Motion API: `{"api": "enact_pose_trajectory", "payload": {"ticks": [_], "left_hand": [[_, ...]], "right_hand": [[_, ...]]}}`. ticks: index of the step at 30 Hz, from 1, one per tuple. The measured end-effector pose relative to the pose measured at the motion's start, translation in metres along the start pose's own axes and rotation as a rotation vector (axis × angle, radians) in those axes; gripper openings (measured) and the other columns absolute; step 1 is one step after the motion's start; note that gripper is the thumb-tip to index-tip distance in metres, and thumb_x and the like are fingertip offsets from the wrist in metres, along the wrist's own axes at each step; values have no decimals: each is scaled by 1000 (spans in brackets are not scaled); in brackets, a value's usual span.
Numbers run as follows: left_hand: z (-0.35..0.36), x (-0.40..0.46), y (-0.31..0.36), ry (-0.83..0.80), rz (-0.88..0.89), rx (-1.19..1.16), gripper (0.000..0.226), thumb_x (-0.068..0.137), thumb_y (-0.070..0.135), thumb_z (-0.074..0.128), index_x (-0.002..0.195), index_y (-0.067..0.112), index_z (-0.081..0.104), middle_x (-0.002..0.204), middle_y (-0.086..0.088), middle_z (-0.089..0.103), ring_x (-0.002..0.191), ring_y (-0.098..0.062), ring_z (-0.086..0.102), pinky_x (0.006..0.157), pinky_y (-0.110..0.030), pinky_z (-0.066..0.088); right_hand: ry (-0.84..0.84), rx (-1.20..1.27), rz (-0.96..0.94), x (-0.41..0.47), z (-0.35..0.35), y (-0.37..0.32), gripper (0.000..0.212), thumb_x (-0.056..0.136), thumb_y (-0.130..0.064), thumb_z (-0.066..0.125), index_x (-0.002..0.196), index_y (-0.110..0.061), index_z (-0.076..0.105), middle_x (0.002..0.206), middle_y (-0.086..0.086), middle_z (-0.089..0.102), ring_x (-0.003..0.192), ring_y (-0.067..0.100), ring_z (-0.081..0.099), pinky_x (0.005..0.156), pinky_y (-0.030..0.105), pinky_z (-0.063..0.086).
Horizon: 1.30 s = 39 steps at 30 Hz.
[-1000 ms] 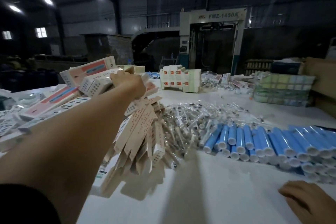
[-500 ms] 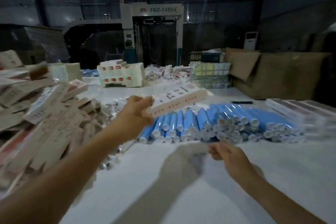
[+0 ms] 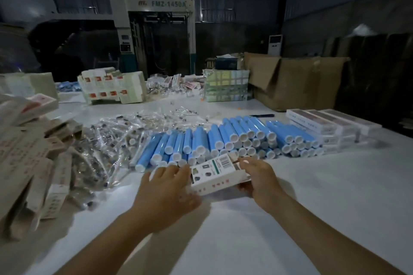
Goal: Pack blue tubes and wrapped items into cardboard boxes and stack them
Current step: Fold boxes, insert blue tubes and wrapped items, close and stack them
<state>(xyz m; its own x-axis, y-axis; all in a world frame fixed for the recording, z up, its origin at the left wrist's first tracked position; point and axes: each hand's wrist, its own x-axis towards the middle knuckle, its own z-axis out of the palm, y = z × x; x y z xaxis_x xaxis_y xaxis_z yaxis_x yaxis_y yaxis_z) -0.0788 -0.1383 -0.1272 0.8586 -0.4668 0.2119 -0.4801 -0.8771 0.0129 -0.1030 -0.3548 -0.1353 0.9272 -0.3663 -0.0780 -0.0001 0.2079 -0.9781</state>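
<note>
A pale worktop (image 3: 223, 241) fills the near ground, dimly lit, with both forearms reaching across it. Above the worktop, just this side of the pile of blue tubes (image 3: 225, 140), the two hands hold a small white cardboard box (image 3: 214, 173) between them. The left hand (image 3: 165, 187) has its fingers curled over the box's left end, blurred; the right hand (image 3: 257, 177) grips the right end, thumb on top and fingers beneath. The box is long and flat, printed with a barcode, a green stripe, small dark pictures and red marks along its near side.

The blue tubes lie side by side in a heap, white caps facing the viewer. Left of the tubes lies a spread of clear wrapped items (image 3: 116, 138), and further left a pile of flat unfolded cartons (image 3: 29, 163). Right of the tubes stand rows of stacked white boxes (image 3: 330, 125). Beyond the tubes sit more carton stacks (image 3: 111, 87), a greenish bundle (image 3: 225, 87) and a large open brown carton (image 3: 297, 80). Behind them rises a machine (image 3: 161, 35) marked FMZ-1450A, in a dark hall.
</note>
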Motion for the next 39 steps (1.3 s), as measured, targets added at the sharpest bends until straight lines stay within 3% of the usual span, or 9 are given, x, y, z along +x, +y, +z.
{"api": "enact_pose_trajectory", "payload": {"ticks": [8,11,16,19,25,27,30,34,39], "left_hand": [[16,7,33,133,31,33,78,87,71,28,147,25,11,141,4,35,123,-18,35,101,-34,30],[19,5,25,95,35,73,72,90,69,25,146,25,14,137,4,36,121,-19,36,98,-34,29],[20,12,22,-23,58,108,61,97,54,29,148,23,13,142,-2,35,126,-23,35,101,-39,28],[23,16,21,-72,79,103,64,95,56,33,147,23,16,141,-4,36,125,-25,36,100,-42,28],[25,21,20,-103,86,68,69,93,59,37,146,21,17,141,-6,35,125,-26,34,99,-44,27],[24,20,19,-96,89,65,66,93,58,37,145,20,19,140,-6,36,123,-26,36,98,-44,29],[23,17,20,-83,81,67,61,95,51,39,144,22,20,139,-5,38,122,-26,37,101,-43,29],[23,13,22,-10,76,100,59,97,53,32,144,21,20,132,-4,41,117,-25,39,96,-40,31],[22,11,23,91,34,53,59,96,56,24,144,23,20,136,0,40,119,-21,39,96,-37,31]], "right_hand": [[4,-226,-95,-3,1,6,24,96,-16,49,88,-17,72,78,4,74,75,23,70,54,31,53],[145,-537,-350,7,9,-3,28,96,-18,48,76,-11,66,67,1,64,65,17,58,59,29,44],[27,-895,-652,52,59,-50,23,96,-15,46,80,-8,60,71,11,61,65,23,54,60,33,42],[-74,-1266,-537,90,103,-59,19,95,-14,43,105,-7,57,95,12,61,78,26,54,60,32,43],[-75,-1734,-254,123,146,-55,17,87,-4,50,100,-8,60,108,8,63,79,23,50,62,28,42],[-42,-1713,-246,126,146,-56,15,87,-8,52,101,-8,58,110,9,62,79,24,50,64,30,43],[-52,-1465,-308,119,134,-64,53,87,-16,54,135,-8,34,96,8,57,72,21,50,53,28,39],[-22,-865,-367,80,89,-80,94,84,-21,60,150,-37,-5,109,7,56,57,17,55,37,23,40],[226,-254,-440,25,-4,-63,80,87,-6,61,144,-43,18,89,18,62,37,15,56,37,24,44]]}}
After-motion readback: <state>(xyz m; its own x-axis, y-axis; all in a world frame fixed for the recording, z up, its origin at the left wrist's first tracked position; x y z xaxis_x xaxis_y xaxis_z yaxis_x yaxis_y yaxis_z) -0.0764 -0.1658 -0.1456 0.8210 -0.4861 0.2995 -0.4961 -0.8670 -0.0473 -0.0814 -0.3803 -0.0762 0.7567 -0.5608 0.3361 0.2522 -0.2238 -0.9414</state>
